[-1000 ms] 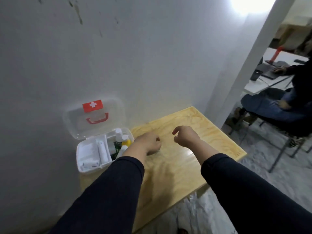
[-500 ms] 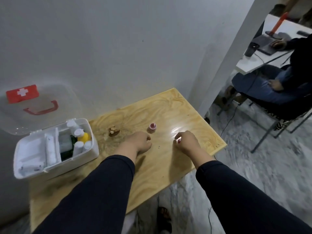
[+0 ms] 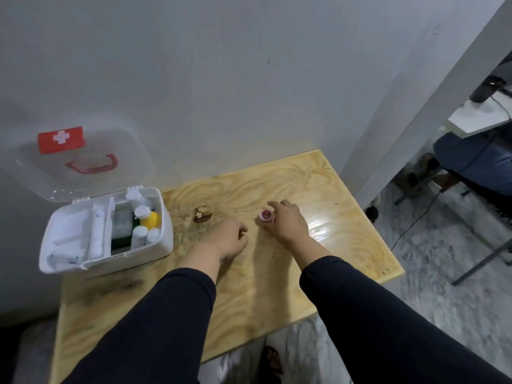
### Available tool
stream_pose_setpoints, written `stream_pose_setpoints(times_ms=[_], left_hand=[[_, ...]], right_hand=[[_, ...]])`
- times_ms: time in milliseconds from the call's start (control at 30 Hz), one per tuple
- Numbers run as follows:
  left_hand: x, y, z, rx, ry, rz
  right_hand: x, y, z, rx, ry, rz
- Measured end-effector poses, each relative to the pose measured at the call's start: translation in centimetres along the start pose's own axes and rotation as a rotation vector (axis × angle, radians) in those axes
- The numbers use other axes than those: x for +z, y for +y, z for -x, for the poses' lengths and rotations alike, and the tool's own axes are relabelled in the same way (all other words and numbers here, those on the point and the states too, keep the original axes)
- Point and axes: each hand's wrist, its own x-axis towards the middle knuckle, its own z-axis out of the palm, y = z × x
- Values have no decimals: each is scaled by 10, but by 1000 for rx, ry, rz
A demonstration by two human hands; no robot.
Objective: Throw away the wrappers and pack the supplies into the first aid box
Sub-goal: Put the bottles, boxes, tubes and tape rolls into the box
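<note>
I see the first aid box at the left of the wooden surface, clear lid raised against the wall, bottles and white rolls inside. A brown scrap (wrapper or stain, I cannot tell) lies right of it. My left hand rests curled, its grip empty. My right hand has fingertips closed around a small red-capped jar standing on the surface.

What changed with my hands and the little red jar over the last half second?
Your right hand moved forward to the red jar, its fingers now touching it; a firm grip isn't clear. The left hand stayed loosely curled on the table, and the first aid box stayed open.
</note>
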Motion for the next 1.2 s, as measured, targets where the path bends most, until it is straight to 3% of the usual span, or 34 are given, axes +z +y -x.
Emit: stream_pose_setpoints(times_ms=[167, 367, 667, 833, 1200], left_hand=[[0, -12, 6, -24, 9, 13], [-24, -16, 20, -47, 15, 55], [-101, -50, 71, -77, 253, 8], [-130, -107, 112, -168, 380, 39], [-118, -233, 149, -342, 402, 177]], right_hand=[[2, -7, -5, -34, 44, -39], [-23, -34, -2, -116, -26, -93], [-58, -146, 12, -395, -24, -156], [-37, -216, 23, -492, -35, -106], [62, -336, 29, -576, -172, 169]])
